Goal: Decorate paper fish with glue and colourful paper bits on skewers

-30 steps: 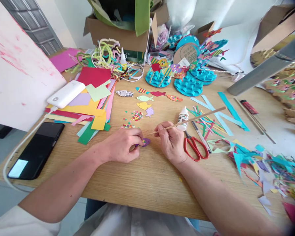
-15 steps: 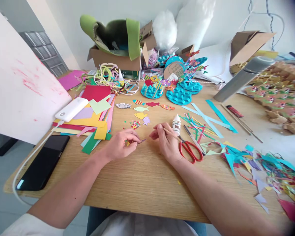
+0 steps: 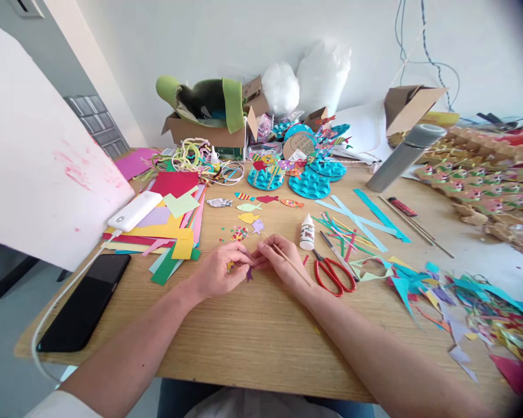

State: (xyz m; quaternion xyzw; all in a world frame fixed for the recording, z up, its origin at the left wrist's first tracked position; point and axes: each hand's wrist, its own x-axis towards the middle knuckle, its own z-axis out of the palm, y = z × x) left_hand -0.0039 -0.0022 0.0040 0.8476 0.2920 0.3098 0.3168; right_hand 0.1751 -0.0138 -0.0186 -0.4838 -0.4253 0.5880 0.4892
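My left hand (image 3: 226, 268) pinches a small purple paper piece (image 3: 250, 275) low over the wooden table. Touching its fingertips is my right hand (image 3: 281, 258), closed around a thin wooden stick (image 3: 291, 265) that slants back across the hand. Just beyond the hands are small coloured paper bits (image 3: 239, 233) and several paper fish, among them a lilac one (image 3: 257, 226) and a yellow one (image 3: 248, 218). A white glue bottle (image 3: 307, 233) stands upright to the right of my right hand, with red-handled scissors (image 3: 335, 275) lying nearby.
Stacked coloured paper (image 3: 174, 220), a white power bank (image 3: 135, 211) and a black phone (image 3: 85, 302) lie left. Blue egg-tray discs (image 3: 309, 184) sit at the back. A grey flask (image 3: 401, 159) and paper scraps (image 3: 448, 302) are on the right.
My right hand has moved left to meet my left hand's fingertips. The stick now slants down toward my right wrist. The camera view has tilted up, showing more wall.
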